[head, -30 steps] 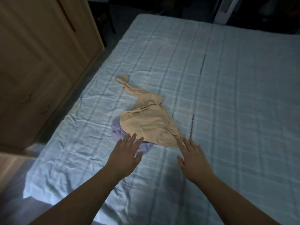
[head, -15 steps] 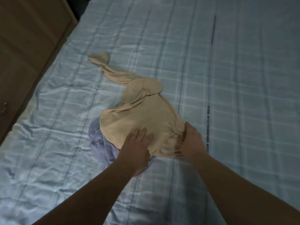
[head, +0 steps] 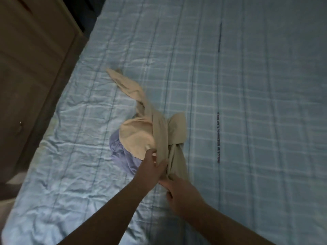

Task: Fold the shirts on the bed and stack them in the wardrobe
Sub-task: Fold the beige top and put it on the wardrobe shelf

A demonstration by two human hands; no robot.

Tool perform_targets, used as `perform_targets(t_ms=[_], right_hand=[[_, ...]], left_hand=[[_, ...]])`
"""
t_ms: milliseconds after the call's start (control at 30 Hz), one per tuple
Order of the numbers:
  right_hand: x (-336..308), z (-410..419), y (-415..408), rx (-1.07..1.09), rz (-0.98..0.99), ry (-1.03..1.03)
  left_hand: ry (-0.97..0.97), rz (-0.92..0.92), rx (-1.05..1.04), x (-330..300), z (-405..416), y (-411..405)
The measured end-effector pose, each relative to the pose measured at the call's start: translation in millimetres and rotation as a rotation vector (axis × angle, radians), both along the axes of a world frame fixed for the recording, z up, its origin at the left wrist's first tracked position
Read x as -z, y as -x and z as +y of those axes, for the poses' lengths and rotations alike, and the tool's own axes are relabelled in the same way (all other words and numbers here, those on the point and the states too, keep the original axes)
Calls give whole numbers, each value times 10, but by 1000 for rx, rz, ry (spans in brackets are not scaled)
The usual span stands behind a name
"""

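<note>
A crumpled beige shirt [head: 139,135] lies on the bed [head: 247,103], one sleeve stretched out toward the upper left. A lilac shirt [head: 120,152] pokes out from under its left side. My left hand [head: 150,168] pinches the near hem of the beige shirt. My right hand [head: 182,191] grips a bunched part of the same shirt just to the right, pulled up toward me. The two hands are close together.
The bed has a light blue checked cover with creases on the left. A wooden wardrobe [head: 30,71] stands shut along the bed's left side, with a narrow gap between them.
Both hands went from lying flat at the shirt's near edge to taking hold of it. The beige shirt's near side is now bunched and drawn toward me.
</note>
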State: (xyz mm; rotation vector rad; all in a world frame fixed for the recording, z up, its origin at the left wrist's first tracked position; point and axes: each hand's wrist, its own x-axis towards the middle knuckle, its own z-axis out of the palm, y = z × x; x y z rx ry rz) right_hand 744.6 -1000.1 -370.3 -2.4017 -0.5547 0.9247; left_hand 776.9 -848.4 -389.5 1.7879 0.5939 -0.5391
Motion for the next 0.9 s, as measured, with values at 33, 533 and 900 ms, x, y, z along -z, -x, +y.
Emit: perform_targets(t_ms=[33,533,900], right_hand=[[-82,3,76,-32,19,-16],[-26,-701,499,257,152,251],[123,-334,733,-21,287,288]], left_hand=[[-12,44,-17,-21,-2,15],[-45,180,-146,-78,302,675],[427,523,-942,-9,638,1675]])
